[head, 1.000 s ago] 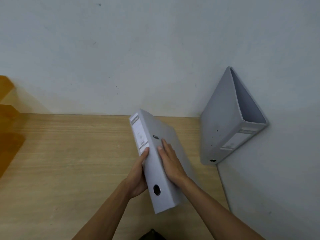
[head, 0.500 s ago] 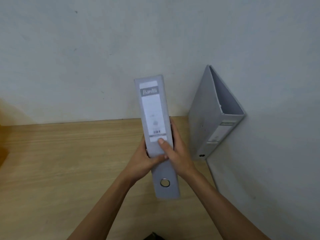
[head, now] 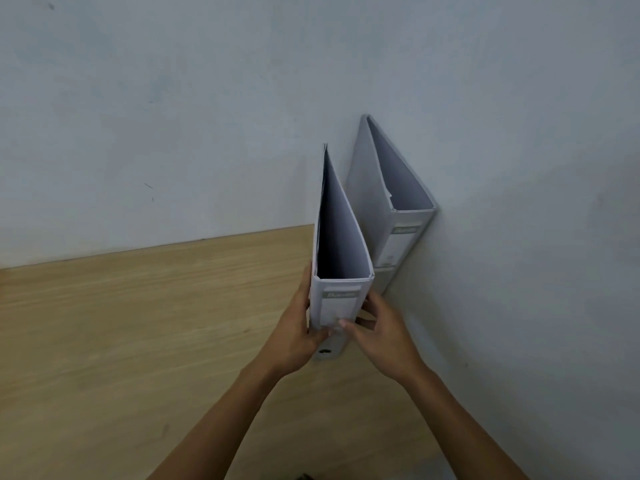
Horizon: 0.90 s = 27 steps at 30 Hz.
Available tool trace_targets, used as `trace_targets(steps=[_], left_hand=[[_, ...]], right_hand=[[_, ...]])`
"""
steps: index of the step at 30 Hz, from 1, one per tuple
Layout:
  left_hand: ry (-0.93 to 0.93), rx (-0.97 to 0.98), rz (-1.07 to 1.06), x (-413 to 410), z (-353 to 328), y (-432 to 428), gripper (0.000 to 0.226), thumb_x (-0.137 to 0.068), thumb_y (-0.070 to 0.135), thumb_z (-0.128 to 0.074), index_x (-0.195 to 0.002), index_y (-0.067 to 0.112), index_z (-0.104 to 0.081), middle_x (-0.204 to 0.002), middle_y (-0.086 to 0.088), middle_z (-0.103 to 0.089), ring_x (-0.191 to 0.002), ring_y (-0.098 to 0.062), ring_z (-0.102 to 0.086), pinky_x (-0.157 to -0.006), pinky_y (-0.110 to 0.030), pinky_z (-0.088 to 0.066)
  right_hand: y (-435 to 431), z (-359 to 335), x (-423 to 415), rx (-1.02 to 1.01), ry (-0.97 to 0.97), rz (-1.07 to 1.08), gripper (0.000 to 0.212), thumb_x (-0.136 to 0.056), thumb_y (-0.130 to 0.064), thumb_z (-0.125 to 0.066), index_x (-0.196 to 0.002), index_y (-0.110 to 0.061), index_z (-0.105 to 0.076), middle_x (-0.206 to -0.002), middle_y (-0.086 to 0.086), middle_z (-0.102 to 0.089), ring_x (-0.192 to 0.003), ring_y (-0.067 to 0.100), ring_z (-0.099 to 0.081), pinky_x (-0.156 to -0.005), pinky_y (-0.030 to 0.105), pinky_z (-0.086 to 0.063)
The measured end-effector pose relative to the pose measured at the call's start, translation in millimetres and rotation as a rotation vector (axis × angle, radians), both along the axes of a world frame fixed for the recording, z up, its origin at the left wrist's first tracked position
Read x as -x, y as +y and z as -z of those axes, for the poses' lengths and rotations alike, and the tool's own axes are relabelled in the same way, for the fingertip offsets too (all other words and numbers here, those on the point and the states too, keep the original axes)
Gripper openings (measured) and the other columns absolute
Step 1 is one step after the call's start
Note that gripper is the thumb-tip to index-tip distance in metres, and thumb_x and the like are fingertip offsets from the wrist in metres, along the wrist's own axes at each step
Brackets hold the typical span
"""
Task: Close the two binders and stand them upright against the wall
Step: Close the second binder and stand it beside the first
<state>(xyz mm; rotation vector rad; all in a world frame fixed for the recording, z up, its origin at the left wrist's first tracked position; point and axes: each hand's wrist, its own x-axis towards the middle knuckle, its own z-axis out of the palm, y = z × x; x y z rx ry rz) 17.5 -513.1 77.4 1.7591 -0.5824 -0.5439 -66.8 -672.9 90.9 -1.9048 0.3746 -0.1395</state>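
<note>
Head view, single entry.

Item 1: held binder (head: 341, 271). Grey lever-arch type, spine label facing the camera. Change since a second ago: then it lay tilted over the wooden desk (head: 138, 323) with its spine angled; half a second ago it was raised spine-up; now it stands upright, just left of the second binder, its far edge near the back wall (head: 207, 116). Whether its foot rests on the desk cannot be told. Reading: the standing step is nearly done for this one.

Item 2: standing binder (head: 388, 195). Upright in the corner, against the right wall (head: 536, 237). Unmoved. Appears already placed.

Contents: the held binder's top gap shows white sheets along the right cover and a dark hollow on the left. The standing binder's gap shows only pale inner cover; any papers cannot be made out.

Item 3: left hand (head: 294, 334). Wrapped around the held binder's left cover, thumb on the spine.

Item 4: right hand (head: 381, 332). Gripping the held binder's right side, thumb across the spine.
</note>
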Motion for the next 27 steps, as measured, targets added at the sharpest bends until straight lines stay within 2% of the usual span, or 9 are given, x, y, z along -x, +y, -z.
trace_targets(steps=[2,4,6,9,14,16,21,24,27], left_hand=[[0.014,-0.043,0.041,-6,1,-10,0.106,-0.083,0.018,-0.079,-0.161,0.018,-0.008,-0.154,0.001,-0.044,-0.136,-0.003,-0.049,-0.095,-0.01,-0.049],[0.02,-0.099,0.089,-15,6,-19,0.114,-0.08,0.017,-0.08,-0.161,0.019,0.001,-0.155,-0.004,-0.043,-0.136,-0.014,-0.05,-0.1,-0.019,-0.052],[0.023,-0.157,0.111,-23,10,-26,0.12,-0.078,0.016,-0.082,-0.16,0.016,0.007,-0.153,-0.006,-0.045,-0.135,-0.018,-0.051,-0.102,-0.028,-0.052],[0.022,-0.189,0.121,-34,10,-39,0.125,-0.078,0.017,-0.083,-0.159,0.015,0.011,-0.151,-0.007,-0.046,-0.136,-0.021,-0.051,-0.106,-0.04,-0.051],[0.019,-0.201,0.117,-52,6,-56,0.127,-0.076,0.014,-0.084,-0.159,0.019,0.012,-0.151,-0.007,-0.046,-0.136,-0.024,-0.049,-0.107,-0.049,-0.049],[0.03,-0.193,0.097,-56,7,-61,0.125,-0.076,0.011,-0.083,-0.159,0.019,0.01,-0.15,-0.007,-0.046,-0.137,-0.024,-0.049,-0.106,-0.049,-0.05],[0.027,-0.185,0.086,-65,9,-71,0.12,-0.079,0.007,-0.081,-0.159,0.019,0.007,-0.148,-0.003,-0.045,-0.127,-0.01,-0.045,-0.098,-0.029,-0.049],[0.023,-0.186,0.083,-74,9,-74,0.117,-0.08,0.007,-0.081,-0.159,0.02,0.005,-0.151,-0.005,-0.044,-0.128,-0.011,-0.045,-0.101,-0.034,-0.049],[0.02,-0.182,0.064,-82,9,-80,0.113,-0.082,0.005,-0.079,-0.159,0.019,0.003,-0.151,-0.006,-0.044,-0.133,-0.016,-0.045,-0.104,-0.038,-0.048]], right_hand=[[-10,2,2,-0.009,0.005,0.033,0.059,-0.083,-0.023,-0.078,-0.131,-0.046,-0.054,-0.131,-0.016,-0.067,-0.124,0.0,-0.06,-0.1,0.038,-0.057],[-19,3,1,-0.034,0.012,0.046,0.058,-0.081,-0.021,-0.08,-0.132,-0.038,-0.057,-0.128,-0.012,-0.069,-0.122,0.004,-0.062,-0.099,0.038,-0.057],[-26,4,-1,-0.033,0.023,0.057,0.06,-0.081,-0.02,-0.081,-0.137,-0.027,-0.059,-0.127,-0.008,-0.07,-0.12,0.007,-0.064,-0.099,0.034,-0.057],[-36,4,-8,-0.015,0.025,0.117,0.054,-0.082,-0.02,-0.081,-0.133,-0.022,-0.063,-0.123,-0.006,-0.072,-0.116,0.009,-0.067,-0.095,0.025,-0.057],[-50,5,-24,-0.052,0.032,0.204,0.04,-0.079,-0.02,-0.084,-0.114,-0.025,-0.065,-0.113,-0.006,-0.074,-0.107,0.009,-0.07,-0.094,0.033,-0.059],[-54,5,-31,-0.048,0.039,0.218,0.036,-0.077,-0.021,-0.085,-0.107,-0.026,-0.065,-0.109,-0.005,-0.075,-0.104,0.01,-0.071,-0.092,0.033,-0.06],[-63,6,-42,0.018,0.093,0.232,0.032,-0.074,-0.031,-0.087,-0.097,-0.02,-0.067,-0.094,-0.007,-0.074,-0.09,0.009,-0.072,-0.079,0.024,-0.061],[-66,7,-50,0.085,0.121,0.236,0.039,-0.074,-0.038,-0.085,-0.097,-0.011,-0.07,-0.092,-0.002,-0.074,-0.082,0.006,-0.068,-0.062,0.009,-0.051],[-68,9,-60,0.096,0.125,0.274,0.036,-0.075,-0.041,-0.084,-0.089,-0.011,-0.07,-0.087,0.0,-0.074,-0.078,0.008,-0.069,-0.056,0.009,-0.047]])
